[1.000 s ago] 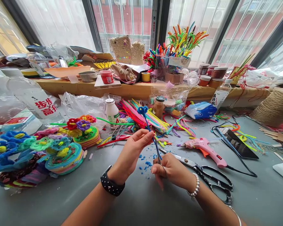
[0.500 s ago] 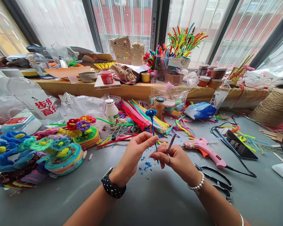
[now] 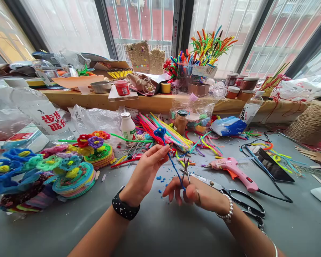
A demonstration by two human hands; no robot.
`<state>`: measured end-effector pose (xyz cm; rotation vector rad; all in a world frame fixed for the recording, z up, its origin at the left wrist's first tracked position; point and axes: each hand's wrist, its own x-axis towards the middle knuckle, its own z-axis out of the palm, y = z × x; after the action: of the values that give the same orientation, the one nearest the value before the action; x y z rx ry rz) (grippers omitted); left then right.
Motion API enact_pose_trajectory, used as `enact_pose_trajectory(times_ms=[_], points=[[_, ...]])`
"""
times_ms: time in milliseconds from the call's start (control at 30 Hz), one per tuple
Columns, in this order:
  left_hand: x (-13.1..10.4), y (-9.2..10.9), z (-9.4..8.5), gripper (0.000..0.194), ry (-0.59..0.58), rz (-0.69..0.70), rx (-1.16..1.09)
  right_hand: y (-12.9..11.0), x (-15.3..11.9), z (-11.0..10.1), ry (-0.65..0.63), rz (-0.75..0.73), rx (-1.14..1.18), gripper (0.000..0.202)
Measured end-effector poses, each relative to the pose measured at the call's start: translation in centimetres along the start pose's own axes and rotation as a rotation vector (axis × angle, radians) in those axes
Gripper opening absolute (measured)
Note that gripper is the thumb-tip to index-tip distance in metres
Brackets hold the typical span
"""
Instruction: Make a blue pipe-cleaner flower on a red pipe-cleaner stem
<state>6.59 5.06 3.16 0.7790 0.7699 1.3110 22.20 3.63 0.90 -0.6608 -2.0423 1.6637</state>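
Observation:
A blue pipe-cleaner flower (image 3: 159, 132) on a long blue stem is pinched near its head by my left hand (image 3: 147, 166). Its stem slants down to the right, toward my right hand (image 3: 188, 191). Small scissors (image 3: 186, 170) are in my right hand, thumb and fingers around the handles, blades slightly apart and pointing up beside the stem. The stem's lower end lies near the right fingers; whether they touch it I cannot tell. Blue fuzz clippings (image 3: 160, 178) are scattered on the grey table (image 3: 155, 235) below the hands.
Large black-handled scissors (image 3: 243, 200) and a pink glue gun (image 3: 238, 171) lie on the right. Finished pipe-cleaner flowers (image 3: 49, 162) stand at left. Behind are loose pipe cleaners (image 3: 166, 132), a white bottle (image 3: 127, 126) and a brown jar (image 3: 181, 123). A twine spool (image 3: 309, 121) is far right.
The flower has moved left and lower, its stem now tilting. My right hand has turned and loosened its fingers, and the small scissors' blades have come apart, pointing up.

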Motion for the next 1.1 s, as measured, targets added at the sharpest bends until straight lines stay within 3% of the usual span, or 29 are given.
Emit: enact_pose_trajectory(times_ms=[133, 333, 567, 1100], points=[[-0.1, 0.1, 0.1, 0.008, -0.045, -0.008, 0.040, -0.3, -0.2, 0.1, -0.170, 0.014, -0.114, 0.080], [-0.4, 0.0, 0.5, 0.013, -0.146, -0.038, 0.165, -0.4, -0.2, 0.2, -0.216, -0.023, -0.198, 0.080], [-0.5, -0.1, 0.9, 0.012, -0.130, -0.051, 0.203, 0.2, -0.1, 0.4, -0.234, -0.003, -0.213, 0.079], [-0.4, -0.2, 0.8, 0.011, -0.090, -0.015, 0.148, 0.9, 0.3, 1.1, -0.146, 0.059, -0.133, 0.063]])
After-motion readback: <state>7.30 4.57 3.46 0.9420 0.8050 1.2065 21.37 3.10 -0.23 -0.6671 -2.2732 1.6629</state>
